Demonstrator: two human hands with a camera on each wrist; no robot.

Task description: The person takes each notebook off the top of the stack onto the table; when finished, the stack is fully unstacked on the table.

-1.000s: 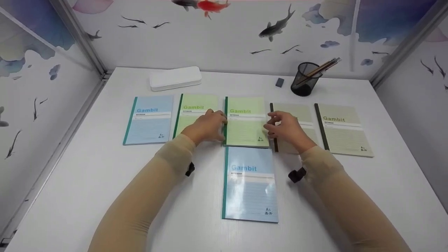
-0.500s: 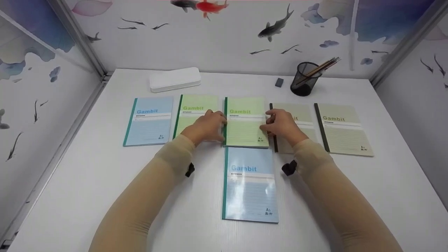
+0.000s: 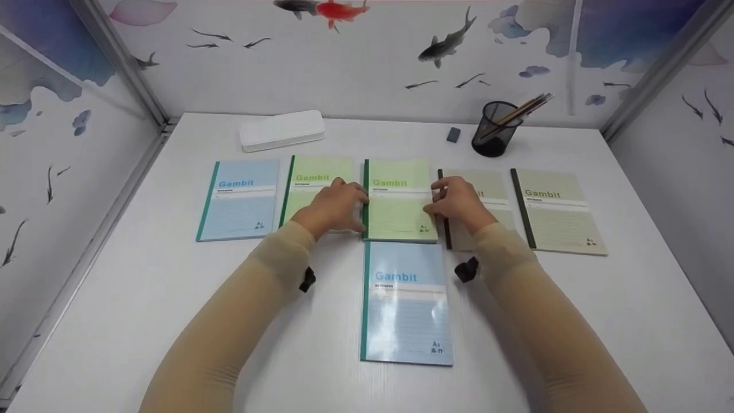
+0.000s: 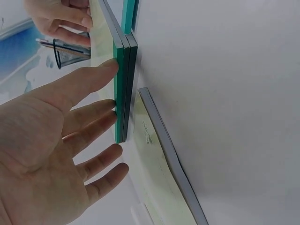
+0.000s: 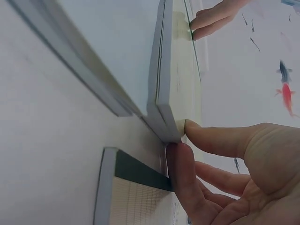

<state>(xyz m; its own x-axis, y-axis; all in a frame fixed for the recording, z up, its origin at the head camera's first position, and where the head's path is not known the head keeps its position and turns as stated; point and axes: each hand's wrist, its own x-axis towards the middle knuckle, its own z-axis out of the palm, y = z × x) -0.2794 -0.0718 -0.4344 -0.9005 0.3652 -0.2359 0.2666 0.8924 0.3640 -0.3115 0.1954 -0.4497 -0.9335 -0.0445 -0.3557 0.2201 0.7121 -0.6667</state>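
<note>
A green Gambit notebook point(image 3: 399, 215) lies on top of a small stack at the middle of the back row. My left hand point(image 3: 332, 207) is at its spine; in the left wrist view, the thumb and two fingertips of the left hand point(image 4: 42, 131) touch the dark green spine, fingers nearly straight. At the opposite edge, my right hand point(image 3: 463, 201) pinches the top notebook: in the right wrist view the thumb presses on the cover and the index finger sits against the edge below. A blue notebook point(image 3: 407, 321) lies directly in front of the stack.
Left of the stack lie a green notebook point(image 3: 309, 166) and a blue notebook point(image 3: 238, 212). Two grey-beige notebooks, the nearer one point(image 3: 487, 178) partly under my right hand, lie right. Behind are a white case point(image 3: 282, 131), an eraser point(image 3: 453, 135) and a mesh pencil cup point(image 3: 493, 137).
My right hand has moved left onto the green notebook's right edge, and its thumb and index finger have closed there. The left hand has stayed at the spine. The head view has shifted slightly.
</note>
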